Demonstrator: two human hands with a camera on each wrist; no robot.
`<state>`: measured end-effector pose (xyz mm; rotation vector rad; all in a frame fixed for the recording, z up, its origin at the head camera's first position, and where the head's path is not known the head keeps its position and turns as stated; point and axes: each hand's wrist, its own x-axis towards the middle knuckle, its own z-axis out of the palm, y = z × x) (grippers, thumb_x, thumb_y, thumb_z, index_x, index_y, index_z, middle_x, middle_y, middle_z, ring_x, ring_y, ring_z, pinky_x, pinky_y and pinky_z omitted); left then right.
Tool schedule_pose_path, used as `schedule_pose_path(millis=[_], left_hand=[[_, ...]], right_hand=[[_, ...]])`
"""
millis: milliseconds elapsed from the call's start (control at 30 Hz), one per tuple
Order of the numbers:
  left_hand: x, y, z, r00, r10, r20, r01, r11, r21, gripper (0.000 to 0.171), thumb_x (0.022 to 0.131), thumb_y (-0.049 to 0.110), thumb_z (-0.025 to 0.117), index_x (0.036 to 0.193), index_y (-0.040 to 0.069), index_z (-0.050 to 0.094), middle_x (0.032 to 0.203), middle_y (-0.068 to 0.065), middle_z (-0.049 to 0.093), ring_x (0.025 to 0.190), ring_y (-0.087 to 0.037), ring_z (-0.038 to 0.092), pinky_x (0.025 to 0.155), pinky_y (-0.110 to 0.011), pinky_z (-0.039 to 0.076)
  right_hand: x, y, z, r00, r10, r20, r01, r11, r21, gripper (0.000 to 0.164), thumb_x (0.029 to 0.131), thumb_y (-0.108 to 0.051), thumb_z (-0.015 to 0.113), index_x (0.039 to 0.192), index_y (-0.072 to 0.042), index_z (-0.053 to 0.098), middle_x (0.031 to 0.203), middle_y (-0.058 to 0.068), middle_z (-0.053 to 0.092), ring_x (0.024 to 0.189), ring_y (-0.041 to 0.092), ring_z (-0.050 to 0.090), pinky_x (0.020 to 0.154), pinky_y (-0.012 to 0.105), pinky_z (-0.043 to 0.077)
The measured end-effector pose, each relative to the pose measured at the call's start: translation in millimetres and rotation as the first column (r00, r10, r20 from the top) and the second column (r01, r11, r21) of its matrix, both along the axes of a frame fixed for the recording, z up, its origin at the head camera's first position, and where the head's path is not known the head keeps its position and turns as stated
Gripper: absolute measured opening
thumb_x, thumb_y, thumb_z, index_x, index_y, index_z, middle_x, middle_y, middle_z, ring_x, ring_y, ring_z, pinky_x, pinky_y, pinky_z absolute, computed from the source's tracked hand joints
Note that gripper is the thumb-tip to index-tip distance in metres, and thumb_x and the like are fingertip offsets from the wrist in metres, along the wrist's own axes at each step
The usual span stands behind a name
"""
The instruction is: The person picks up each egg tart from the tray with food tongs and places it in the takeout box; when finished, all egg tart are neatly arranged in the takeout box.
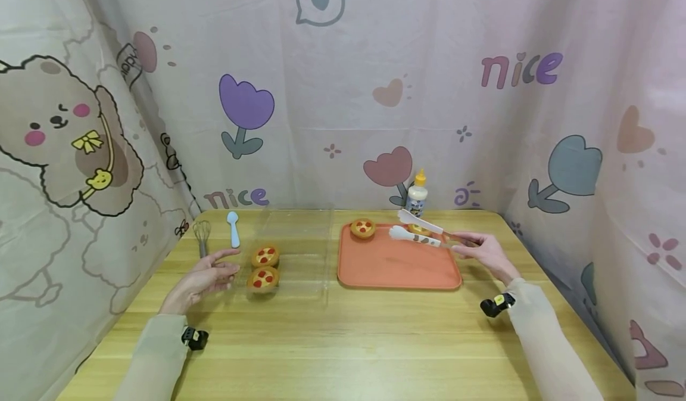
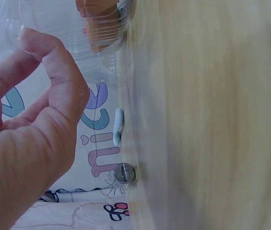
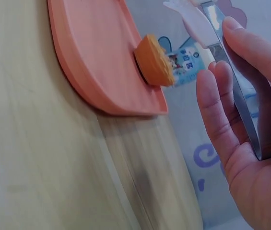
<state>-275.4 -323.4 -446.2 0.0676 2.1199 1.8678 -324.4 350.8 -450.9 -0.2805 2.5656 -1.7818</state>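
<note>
My right hand (image 1: 485, 252) holds metal-handled tongs (image 3: 243, 88) with white tips. The tongs' arms stand apart over the orange tray (image 1: 396, 276), nothing between them. Behind the tongs, a mini pizza (image 3: 152, 62) sits at the tray's right rear, partly hidden in the head view. Another mini pizza (image 1: 362, 229) lies at the rear left of the tray. Beside the left wall of a clear plastic container (image 1: 305, 270) is my left hand (image 2: 44, 105), its fingers loosely bent; whether they touch it I cannot tell. Two mini pizzas (image 1: 263, 279) rest inside the container's left part.
A whisk (image 1: 202, 237) and a light blue spoon (image 1: 233, 229) lie at the back left of the wooden table (image 1: 348, 353). A yellow-capped bottle (image 1: 417, 197) stands behind the tray. Patterned curtains (image 1: 332, 91) border the table at the back and sides.
</note>
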Motion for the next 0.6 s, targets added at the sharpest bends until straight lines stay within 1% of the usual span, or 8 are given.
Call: schedule_pose_path(millis=[100,233,333,467,533,600], left_hand=[[-0.4,0,-0.5,1.000,0.001,0.000,-0.001,1.000,0.001,0.073,0.098,0.018,0.062,0.155,0.006,0.018,0.093,-0.001,0.062,0.079,-0.012,0.061,0.069,-0.028,0.056],[-1.1,-1,-0.9,1.000,0.000,0.001,0.000,1.000,0.003,0.074,0.097,0.019,0.062,0.155,0.006,0.018,0.093,-0.001,0.062,0.079,-0.012,0.062,0.070,-0.028,0.056],[-1.1,-1,-1.0,1.000,-0.002,0.000,0.002,1.000,0.008,0.074,0.097,0.019,0.063,0.155,0.006,0.018,0.095,-0.001,0.062,0.079,-0.012,0.062,0.069,-0.027,0.057],[-1.1,-1,-0.3,1.000,-0.010,-0.006,0.011,1.000,0.009,0.074,0.097,0.018,0.062,0.155,0.006,0.018,0.098,-0.003,0.061,0.078,-0.011,0.061,0.068,-0.027,0.057],[-1.1,-1,-0.2,1.000,-0.011,-0.007,0.011,1.000,0.009,0.073,0.097,0.018,0.062,0.155,0.006,0.018,0.098,-0.003,0.061,0.077,-0.010,0.061,0.068,-0.027,0.057],[-1.2,-1,-0.5,1.000,-0.007,-0.003,0.008,1.000,0.010,0.073,0.097,0.017,0.062,0.155,0.006,0.018,0.095,-0.002,0.062,0.076,-0.010,0.061,0.067,-0.027,0.057]], right_hand=[[-0.1,6,0.0,1.000,-0.003,-0.005,0.003,1.000,-0.018,0.060,0.087,-0.022,0.077,0.136,0.004,0.054,0.130,0.011,0.064,0.091,0.003,0.067,0.082,0.036,0.059],[-0.4,13,0.5,1.000,-0.026,-0.007,0.026,0.998,-0.052,0.062,0.087,-0.020,0.077,0.137,0.007,0.051,0.115,-0.010,0.070,0.088,0.001,0.067,0.078,0.028,0.059],[-0.2,18,0.4,0.999,-0.048,-0.004,0.047,0.997,-0.054,0.064,0.086,-0.021,0.077,0.137,0.006,0.051,0.106,-0.019,0.069,0.088,-0.001,0.066,0.076,0.024,0.058],[-0.2,25,0.2,0.998,-0.064,-0.004,0.064,0.996,-0.056,0.063,0.086,-0.021,0.077,0.137,0.006,0.051,0.105,-0.021,0.069,0.091,-0.003,0.065,0.075,0.021,0.058],[-0.8,27,0.0,0.997,-0.074,-0.005,0.073,0.996,-0.052,0.063,0.086,-0.021,0.077,0.137,0.006,0.051,0.114,-0.012,0.071,0.092,-0.004,0.065,0.075,0.021,0.058],[-1.5,30,-0.1,0.996,-0.088,-0.008,0.087,0.995,-0.046,0.063,0.086,-0.021,0.078,0.137,0.005,0.052,0.116,-0.007,0.071,0.091,-0.004,0.065,0.074,0.020,0.058]])
